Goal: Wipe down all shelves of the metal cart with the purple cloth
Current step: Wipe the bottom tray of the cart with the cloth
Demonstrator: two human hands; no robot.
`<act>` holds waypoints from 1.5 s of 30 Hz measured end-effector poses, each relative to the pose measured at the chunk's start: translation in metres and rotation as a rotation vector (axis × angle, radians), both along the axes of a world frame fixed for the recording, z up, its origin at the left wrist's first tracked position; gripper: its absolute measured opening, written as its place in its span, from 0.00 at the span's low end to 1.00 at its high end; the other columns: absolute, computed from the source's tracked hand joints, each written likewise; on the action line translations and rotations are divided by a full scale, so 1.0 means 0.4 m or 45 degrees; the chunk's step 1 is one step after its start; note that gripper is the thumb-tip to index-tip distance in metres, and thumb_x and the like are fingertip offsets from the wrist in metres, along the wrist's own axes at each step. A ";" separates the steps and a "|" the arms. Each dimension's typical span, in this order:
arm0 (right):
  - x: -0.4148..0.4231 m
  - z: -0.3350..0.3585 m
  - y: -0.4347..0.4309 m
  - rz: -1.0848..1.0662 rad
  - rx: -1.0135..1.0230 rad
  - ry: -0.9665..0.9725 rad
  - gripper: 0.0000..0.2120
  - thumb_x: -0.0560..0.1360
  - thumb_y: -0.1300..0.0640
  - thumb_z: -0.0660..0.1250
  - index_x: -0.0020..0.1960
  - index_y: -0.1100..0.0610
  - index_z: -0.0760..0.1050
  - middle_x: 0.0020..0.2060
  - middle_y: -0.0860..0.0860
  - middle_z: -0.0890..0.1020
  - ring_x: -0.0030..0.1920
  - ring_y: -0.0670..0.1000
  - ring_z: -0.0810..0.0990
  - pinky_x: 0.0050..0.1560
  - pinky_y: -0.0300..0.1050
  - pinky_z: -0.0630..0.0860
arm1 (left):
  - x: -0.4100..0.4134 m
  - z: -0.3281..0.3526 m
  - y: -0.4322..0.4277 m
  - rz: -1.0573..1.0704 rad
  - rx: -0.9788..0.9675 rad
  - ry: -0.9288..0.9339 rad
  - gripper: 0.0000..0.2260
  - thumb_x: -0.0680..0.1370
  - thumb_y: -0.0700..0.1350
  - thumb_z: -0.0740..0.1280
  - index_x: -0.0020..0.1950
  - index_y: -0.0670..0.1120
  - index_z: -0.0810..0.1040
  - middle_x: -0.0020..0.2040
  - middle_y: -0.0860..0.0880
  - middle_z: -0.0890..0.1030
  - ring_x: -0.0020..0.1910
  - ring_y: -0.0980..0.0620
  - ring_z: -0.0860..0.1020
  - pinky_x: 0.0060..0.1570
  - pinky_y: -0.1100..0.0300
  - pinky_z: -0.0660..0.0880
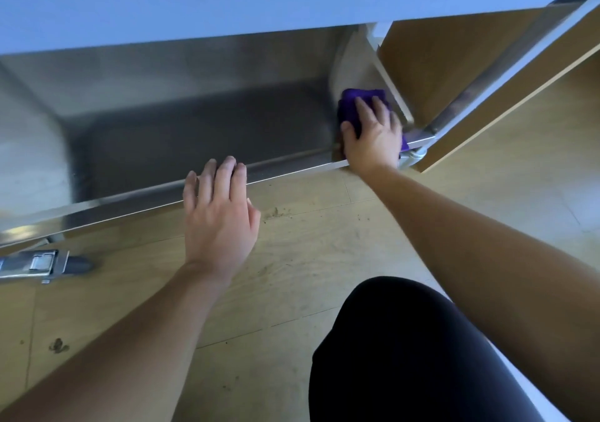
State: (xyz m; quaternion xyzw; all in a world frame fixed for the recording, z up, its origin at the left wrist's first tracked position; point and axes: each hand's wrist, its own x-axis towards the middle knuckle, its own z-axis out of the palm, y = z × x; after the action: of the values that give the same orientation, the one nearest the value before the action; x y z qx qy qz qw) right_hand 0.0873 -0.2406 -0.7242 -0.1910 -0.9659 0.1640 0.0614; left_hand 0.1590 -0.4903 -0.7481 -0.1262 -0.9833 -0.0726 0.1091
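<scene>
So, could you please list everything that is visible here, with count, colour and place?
bottom shelf: one, steel grey, low in the cart
upper shelf: one, pale grey, across the top
purple cloth: one, purple, right corner of the bottom shelf
caster: one, metal, lower left
panel: one, brown, right of the cart
floor: wood-coloured, dirty
left hand: open, at the shelf's front edge
right hand: pressing the cloth
knee: black, lower right

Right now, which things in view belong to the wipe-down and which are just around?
Job: purple cloth under right hand; bottom shelf of metal cart; left hand at its front edge.
Around: cart caster; wooden panel; wood floor.
</scene>
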 end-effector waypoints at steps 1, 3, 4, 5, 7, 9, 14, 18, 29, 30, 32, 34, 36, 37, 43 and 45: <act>0.006 0.001 -0.039 0.110 0.016 0.020 0.24 0.80 0.47 0.58 0.75 0.48 0.63 0.76 0.51 0.62 0.75 0.60 0.58 0.76 0.51 0.54 | 0.000 -0.001 0.002 0.007 -0.003 -0.004 0.20 0.77 0.43 0.60 0.68 0.40 0.70 0.69 0.42 0.71 0.70 0.40 0.67 0.71 0.40 0.59; 0.020 0.001 -0.115 0.453 0.068 0.049 0.23 0.81 0.48 0.58 0.75 0.49 0.65 0.76 0.52 0.64 0.75 0.59 0.60 0.76 0.49 0.52 | 0.000 -0.002 0.002 0.018 -0.012 -0.012 0.21 0.76 0.43 0.60 0.68 0.40 0.69 0.69 0.42 0.70 0.70 0.40 0.66 0.71 0.40 0.59; 0.025 0.001 -0.141 0.611 0.076 0.045 0.22 0.81 0.49 0.58 0.75 0.49 0.65 0.75 0.52 0.64 0.75 0.58 0.60 0.77 0.49 0.51 | 0.000 -0.002 0.001 0.020 -0.019 -0.014 0.21 0.76 0.42 0.61 0.68 0.40 0.69 0.69 0.42 0.70 0.70 0.40 0.66 0.71 0.40 0.59; 0.026 0.003 -0.153 0.721 0.063 0.027 0.22 0.82 0.49 0.58 0.75 0.49 0.65 0.76 0.52 0.64 0.75 0.58 0.59 0.77 0.49 0.51 | 0.001 -0.001 -0.001 0.019 -0.024 -0.015 0.21 0.76 0.42 0.61 0.68 0.40 0.69 0.69 0.42 0.70 0.70 0.40 0.66 0.71 0.40 0.59; 0.018 0.009 -0.136 0.820 0.034 -0.025 0.22 0.82 0.48 0.58 0.75 0.47 0.64 0.76 0.50 0.62 0.76 0.57 0.58 0.77 0.49 0.52 | -0.001 0.002 -0.004 0.005 -0.026 -0.017 0.21 0.76 0.42 0.61 0.68 0.40 0.69 0.69 0.42 0.70 0.70 0.40 0.67 0.71 0.40 0.59; 0.008 0.009 -0.084 0.802 0.073 -0.046 0.23 0.82 0.46 0.57 0.76 0.45 0.62 0.77 0.48 0.61 0.76 0.56 0.58 0.76 0.52 0.55 | -0.003 0.003 -0.006 -0.015 -0.020 -0.020 0.20 0.76 0.42 0.61 0.68 0.40 0.69 0.69 0.42 0.71 0.70 0.40 0.67 0.71 0.40 0.60; 0.001 -0.003 0.119 0.273 0.048 0.013 0.22 0.82 0.48 0.58 0.75 0.47 0.63 0.76 0.49 0.63 0.74 0.58 0.61 0.74 0.54 0.59 | -0.001 -0.002 0.000 -0.035 0.010 -0.006 0.21 0.75 0.41 0.61 0.69 0.40 0.69 0.69 0.42 0.70 0.70 0.40 0.66 0.72 0.41 0.59; -0.006 -0.009 0.142 -0.027 0.021 -0.019 0.23 0.82 0.47 0.57 0.76 0.47 0.62 0.76 0.50 0.62 0.75 0.60 0.59 0.74 0.60 0.60 | 0.002 -0.008 0.008 -0.039 0.016 0.008 0.23 0.75 0.42 0.61 0.70 0.41 0.68 0.70 0.43 0.70 0.71 0.40 0.66 0.72 0.41 0.59; -0.002 -0.003 -0.141 0.836 0.043 -0.001 0.22 0.82 0.50 0.58 0.75 0.49 0.64 0.76 0.51 0.62 0.76 0.57 0.58 0.76 0.46 0.47 | 0.001 0.007 -0.007 -0.062 -0.003 -0.051 0.25 0.72 0.40 0.62 0.70 0.40 0.68 0.70 0.42 0.70 0.71 0.40 0.66 0.71 0.41 0.60; -0.005 -0.004 -0.106 0.802 0.062 -0.014 0.22 0.82 0.49 0.58 0.76 0.47 0.63 0.76 0.50 0.62 0.76 0.57 0.58 0.77 0.50 0.51 | -0.001 0.008 -0.010 -0.073 0.000 -0.050 0.25 0.72 0.40 0.61 0.70 0.40 0.68 0.70 0.42 0.70 0.70 0.40 0.66 0.71 0.41 0.60; -0.007 -0.006 -0.007 0.622 0.072 -0.005 0.22 0.82 0.49 0.59 0.75 0.47 0.64 0.76 0.50 0.62 0.75 0.57 0.60 0.75 0.52 0.56 | -0.001 0.008 -0.013 -0.091 0.002 -0.050 0.26 0.72 0.40 0.61 0.70 0.41 0.68 0.70 0.43 0.70 0.71 0.41 0.66 0.71 0.42 0.60; -0.006 -0.004 0.101 0.363 0.040 -0.002 0.22 0.81 0.49 0.59 0.75 0.48 0.64 0.76 0.50 0.62 0.75 0.59 0.61 0.75 0.53 0.57 | 0.002 0.005 -0.010 -0.101 0.013 -0.052 0.26 0.72 0.40 0.61 0.71 0.41 0.67 0.70 0.43 0.69 0.71 0.41 0.66 0.72 0.42 0.60; -0.006 -0.001 0.172 0.130 0.012 -0.054 0.23 0.81 0.48 0.58 0.76 0.47 0.61 0.77 0.50 0.61 0.74 0.61 0.59 0.74 0.57 0.58 | 0.004 0.002 -0.005 -0.094 0.023 -0.059 0.27 0.72 0.39 0.61 0.71 0.41 0.67 0.71 0.43 0.69 0.71 0.41 0.65 0.72 0.42 0.59; -0.009 -0.001 0.183 0.046 0.007 -0.074 0.24 0.81 0.47 0.58 0.76 0.47 0.61 0.77 0.51 0.60 0.74 0.61 0.58 0.74 0.59 0.58 | 0.004 0.002 -0.001 -0.087 0.027 -0.065 0.27 0.71 0.40 0.61 0.71 0.41 0.67 0.71 0.43 0.69 0.71 0.40 0.65 0.72 0.42 0.59; -0.010 -0.011 -0.044 0.213 0.036 0.023 0.24 0.79 0.44 0.60 0.74 0.48 0.66 0.75 0.53 0.65 0.73 0.60 0.61 0.75 0.49 0.55 | 0.004 0.019 -0.004 -0.098 0.062 -0.167 0.28 0.71 0.42 0.63 0.72 0.42 0.67 0.72 0.44 0.68 0.73 0.41 0.64 0.73 0.42 0.58; 0.007 -0.013 -0.151 0.452 0.024 0.081 0.22 0.78 0.46 0.62 0.72 0.47 0.70 0.73 0.52 0.68 0.72 0.60 0.64 0.74 0.49 0.58 | 0.000 0.037 -0.017 -0.120 0.064 -0.228 0.29 0.71 0.42 0.63 0.73 0.43 0.66 0.73 0.46 0.66 0.73 0.43 0.63 0.73 0.44 0.58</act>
State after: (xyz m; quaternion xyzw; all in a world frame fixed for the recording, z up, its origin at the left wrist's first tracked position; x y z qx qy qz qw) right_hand 0.0902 -0.3011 -0.7295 -0.0116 -0.9835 0.1692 0.0636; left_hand 0.1589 -0.4973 -0.7334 -0.1626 -0.9800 -0.1131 0.0204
